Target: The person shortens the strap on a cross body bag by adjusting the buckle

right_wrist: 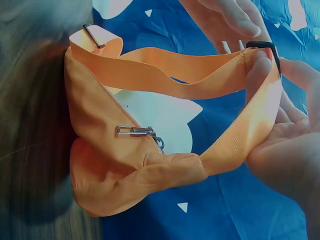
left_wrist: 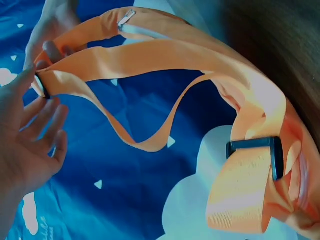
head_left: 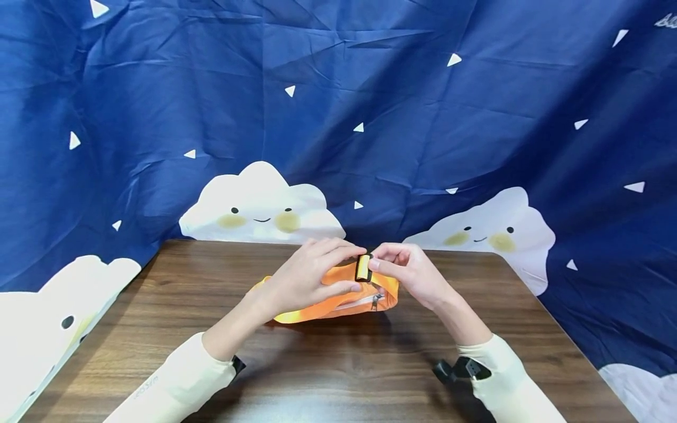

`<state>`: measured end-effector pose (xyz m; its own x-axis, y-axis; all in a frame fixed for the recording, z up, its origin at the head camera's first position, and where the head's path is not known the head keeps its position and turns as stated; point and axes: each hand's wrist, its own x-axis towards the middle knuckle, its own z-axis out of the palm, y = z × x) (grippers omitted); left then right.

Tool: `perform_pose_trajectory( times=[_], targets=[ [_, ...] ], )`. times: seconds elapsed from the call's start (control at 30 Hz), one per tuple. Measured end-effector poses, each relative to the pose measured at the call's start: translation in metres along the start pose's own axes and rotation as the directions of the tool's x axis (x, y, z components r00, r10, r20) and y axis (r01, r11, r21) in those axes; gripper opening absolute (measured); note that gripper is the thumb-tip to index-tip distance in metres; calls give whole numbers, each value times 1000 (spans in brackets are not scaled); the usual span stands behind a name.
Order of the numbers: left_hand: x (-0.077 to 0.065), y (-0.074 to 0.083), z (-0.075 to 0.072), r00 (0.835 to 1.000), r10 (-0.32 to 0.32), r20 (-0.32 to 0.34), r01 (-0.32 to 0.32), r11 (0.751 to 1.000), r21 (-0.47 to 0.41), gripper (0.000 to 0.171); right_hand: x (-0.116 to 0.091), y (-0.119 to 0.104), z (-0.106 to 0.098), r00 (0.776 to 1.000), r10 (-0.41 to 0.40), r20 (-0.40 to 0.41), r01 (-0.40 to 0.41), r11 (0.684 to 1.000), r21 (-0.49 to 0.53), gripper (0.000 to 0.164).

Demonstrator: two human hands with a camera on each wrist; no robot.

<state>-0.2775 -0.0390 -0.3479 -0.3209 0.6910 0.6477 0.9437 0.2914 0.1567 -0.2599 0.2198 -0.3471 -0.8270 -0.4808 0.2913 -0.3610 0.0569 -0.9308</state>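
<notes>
An orange waist bag [right_wrist: 95,110] rests on the table, its zipper pull [right_wrist: 135,130] hanging from one end. Above the bag, its orange strap [left_wrist: 130,57] is raised in a loop that runs through a black buckle [head_left: 364,268]. My left hand [head_left: 309,273] pinches this buckle, the forefinger at its top edge and the thumb at the lower edge. From the other side, my right hand [head_left: 415,275] grips the buckle and strap between thumb and forefinger. A second black buckle [left_wrist: 278,159] sits on the strap by the bag's other end, touched by neither hand.
The brown wooden table [head_left: 344,376] extends around the bag. Behind it hangs a blue cloth [head_left: 328,117] printed with white clouds and small triangles. A dark band with a device [head_left: 471,369] is strapped to my right wrist.
</notes>
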Motion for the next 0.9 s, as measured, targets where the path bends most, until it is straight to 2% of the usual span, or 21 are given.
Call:
perform_pose_trajectory(
  times=[0.13, 0.27, 0.43, 0.53, 0.63, 0.77, 0.9],
  targets=[
    [-1, 1, 3, 1000, 8, -11, -8, 999, -41, 52, -1, 0, 0, 1000, 7, 25, -7, 1000, -23, 13],
    [0, 0, 3, 999, 25, -35, -28, 995, -94, 46, -4, -2, -6, 996, -3, 89, 11, 996, -88, 14],
    [3, 0, -1, 994, 58, -89, -65, 995, -69, 44, -7, -6, -20, 979, 5, 204, 22, 992, -127, 16],
    [3, 0, -3, 994, 60, -96, -65, 997, -51, 44, -7, -8, -25, 969, 34, 243, -3, 992, -126, 15],
    [3, 0, -3, 994, 55, -93, -59, 997, -43, 44, -5, -8, -24, 969, 55, 242, -22, 991, -135, 14],
    [2, 0, -3, 995, 43, -92, -46, 998, -41, 44, -3, -9, -17, 977, 60, 202, -29, 988, -154, 15],
    [1, 0, -3, 996, 43, -84, -46, 998, -42, 43, -2, -9, -9, 978, 59, 198, -36, 992, -119, 16]
  ],
)
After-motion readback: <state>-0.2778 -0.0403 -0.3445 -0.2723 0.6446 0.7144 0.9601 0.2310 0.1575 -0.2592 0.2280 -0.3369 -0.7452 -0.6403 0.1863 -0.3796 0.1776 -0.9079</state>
